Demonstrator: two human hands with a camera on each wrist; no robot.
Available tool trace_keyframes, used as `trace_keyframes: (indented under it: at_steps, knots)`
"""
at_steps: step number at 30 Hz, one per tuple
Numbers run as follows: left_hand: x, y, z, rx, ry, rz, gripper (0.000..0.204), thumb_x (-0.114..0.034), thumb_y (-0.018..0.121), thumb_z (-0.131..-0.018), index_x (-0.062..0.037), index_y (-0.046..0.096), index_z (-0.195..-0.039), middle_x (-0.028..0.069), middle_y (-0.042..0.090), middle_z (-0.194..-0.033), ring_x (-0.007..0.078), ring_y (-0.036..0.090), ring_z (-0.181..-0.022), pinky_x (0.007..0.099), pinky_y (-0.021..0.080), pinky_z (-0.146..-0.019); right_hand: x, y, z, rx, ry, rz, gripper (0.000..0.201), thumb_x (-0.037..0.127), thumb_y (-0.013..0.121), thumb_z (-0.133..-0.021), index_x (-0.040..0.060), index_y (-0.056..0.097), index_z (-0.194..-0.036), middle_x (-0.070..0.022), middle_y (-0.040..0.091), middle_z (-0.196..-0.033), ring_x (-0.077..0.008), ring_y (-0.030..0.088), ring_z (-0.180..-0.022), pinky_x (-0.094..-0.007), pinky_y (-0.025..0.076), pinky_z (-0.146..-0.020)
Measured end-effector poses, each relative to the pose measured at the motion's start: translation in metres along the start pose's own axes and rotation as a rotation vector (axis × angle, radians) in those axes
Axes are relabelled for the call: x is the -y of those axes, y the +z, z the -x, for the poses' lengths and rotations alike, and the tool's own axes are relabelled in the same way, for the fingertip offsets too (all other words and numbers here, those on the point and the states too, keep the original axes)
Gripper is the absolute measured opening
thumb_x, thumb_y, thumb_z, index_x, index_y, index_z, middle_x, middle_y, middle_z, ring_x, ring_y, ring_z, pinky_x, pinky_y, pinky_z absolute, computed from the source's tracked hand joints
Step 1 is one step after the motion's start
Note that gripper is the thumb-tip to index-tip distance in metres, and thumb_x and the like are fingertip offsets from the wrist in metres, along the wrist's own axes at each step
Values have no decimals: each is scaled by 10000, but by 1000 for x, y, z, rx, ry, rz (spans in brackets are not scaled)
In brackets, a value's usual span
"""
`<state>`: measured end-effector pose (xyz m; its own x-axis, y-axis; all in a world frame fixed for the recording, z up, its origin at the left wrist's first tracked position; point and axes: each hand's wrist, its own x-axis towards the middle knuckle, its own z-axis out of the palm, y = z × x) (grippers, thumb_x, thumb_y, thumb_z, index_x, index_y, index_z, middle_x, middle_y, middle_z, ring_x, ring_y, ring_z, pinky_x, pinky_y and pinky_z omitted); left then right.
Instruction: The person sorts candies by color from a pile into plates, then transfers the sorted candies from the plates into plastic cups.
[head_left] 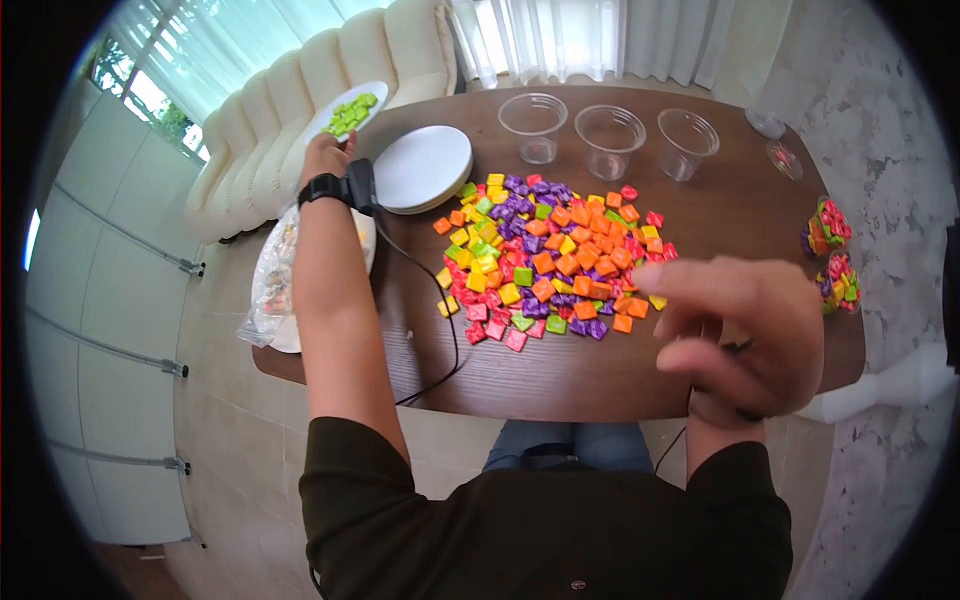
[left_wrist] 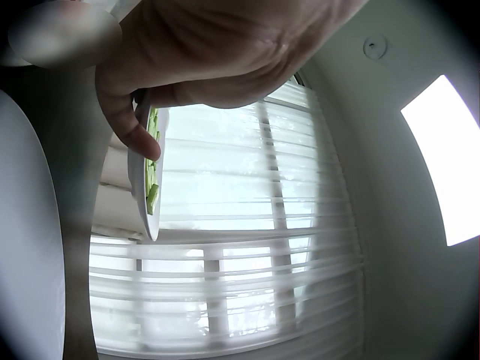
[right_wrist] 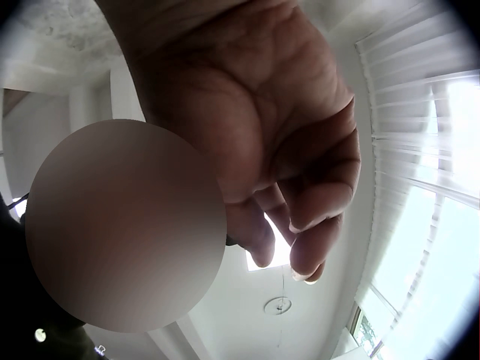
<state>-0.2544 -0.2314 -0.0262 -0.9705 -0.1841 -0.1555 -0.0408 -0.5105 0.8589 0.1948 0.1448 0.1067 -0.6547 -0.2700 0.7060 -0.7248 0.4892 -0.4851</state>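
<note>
The left hand (head_left: pixel 328 156) pinches a white plate (head_left: pixel 374 110) by its rim (green pieces (head_left: pixel 347 114) lie on it), held up by the far left corner of the tabletop (head_left: pixel 500 385), near a stack of plates (head_left: pixel 425 165). The right hand (head_left: pixel 760 325) hangs over the right side, fingers loosely bent, thumb apart, beside the colourful pile (head_left: pixel 565 262). Three clear cups (head_left: pixel 610 140) line the far edge.

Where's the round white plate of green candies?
Upper left in the head view, the person's left hand holds that plate, just left of the stacked round white plates.
</note>
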Motion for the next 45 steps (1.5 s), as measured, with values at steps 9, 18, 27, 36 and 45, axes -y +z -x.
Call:
trace_keyframes:
  at_steps: [9, 18, 27, 36, 45]
  knots:
    - [-41, 45, 130, 278, -79, -347, 165, 11, 406, -865, 116, 414, -992, 192, 528, -927, 252, 583, -842, 271, 552, -744, -5, -35, 9, -271, 241, -36, 372, 248, 546, -857, -44, 563, -1087, -39, 559, -706, -36, 463, -572, -154, 324, -523]
    - [3, 84, 221, 664, -234, -688, 207, -103, 447, -885, 18, 523, -1035, 69, 561, -908, 134, 559, -775, 225, 507, -633, 0, -62, 17, -236, 221, -127, 342, 294, 566, -893, 4, 537, -1070, -45, 600, -684, -56, 537, -521, -151, 421, -475]
    - [52, 139, 286, 831, -118, -1126, 403, -183, 392, -903, -23, 425, -1271, 100, 552, -1054, 173, 572, -915, 298, 537, -723, -6, -68, 29, -274, 32, -66, 332, 226, 596, -873, -41, 541, -1062, -73, 618, -686, -57, 538, -493, -150, 422, -467]
    - [0, 129, 286, 824, 89, -1220, 447, -173, 381, -902, -30, 381, -1325, 103, 521, -1170, 165, 558, -949, 286, 532, -724, 7, -57, 32, -284, 183, -9, 426, 308, 522, -880, -36, 536, -1130, -22, 538, -697, -31, 439, -562, -152, 315, -516]
    - [-18, 24, 187, 356, -26, -549, 173, -61, 457, -857, 25, 500, -1002, 70, 496, -847, 157, 528, -706, 277, 530, -638, 3, -53, 26, -215, 183, -84, 383, 240, 539, -875, -44, 524, -1131, -28, 527, -710, -38, 446, -591, -150, 335, -551]
